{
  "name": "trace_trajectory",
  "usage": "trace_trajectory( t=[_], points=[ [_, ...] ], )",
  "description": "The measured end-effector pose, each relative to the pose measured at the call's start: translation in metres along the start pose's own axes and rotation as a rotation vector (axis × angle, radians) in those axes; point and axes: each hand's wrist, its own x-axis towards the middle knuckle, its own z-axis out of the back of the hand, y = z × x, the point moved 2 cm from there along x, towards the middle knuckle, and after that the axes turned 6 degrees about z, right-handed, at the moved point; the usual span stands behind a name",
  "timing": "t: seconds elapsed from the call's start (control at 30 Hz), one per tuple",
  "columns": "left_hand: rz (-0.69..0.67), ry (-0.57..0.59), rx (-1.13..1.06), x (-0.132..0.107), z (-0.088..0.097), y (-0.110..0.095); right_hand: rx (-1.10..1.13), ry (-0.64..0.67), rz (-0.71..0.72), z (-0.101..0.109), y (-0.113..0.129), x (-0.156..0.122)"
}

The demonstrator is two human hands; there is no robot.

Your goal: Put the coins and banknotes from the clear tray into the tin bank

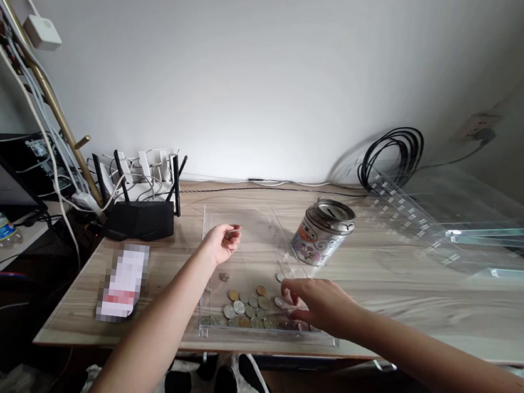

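Note:
A clear plastic tray lies on the wooden desk. Several silver and gold coins lie at its near end. My left hand hovers over the tray's left side, palm up, fingers curled around something I cannot make out. My right hand reaches over the tray's near right corner, fingertips pinched down on the coins. A printed tin money box with a slotted lid leans tilted just beyond the tray's right edge.
A black router with antennas and a tangle of white plugs sit at the back left. A blurred white-and-red packet lies left of the tray. Clear acrylic panels and a coiled black cable occupy the right.

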Motion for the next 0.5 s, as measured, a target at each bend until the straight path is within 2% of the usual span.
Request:
trace_trajectory(
  t=[0.5],
  points=[
    [-0.021,-0.024,0.005,0.0058,0.0038,-0.0005,0.021,0.033,0.008,-0.0062,0.0058,-0.0013]
  ],
)
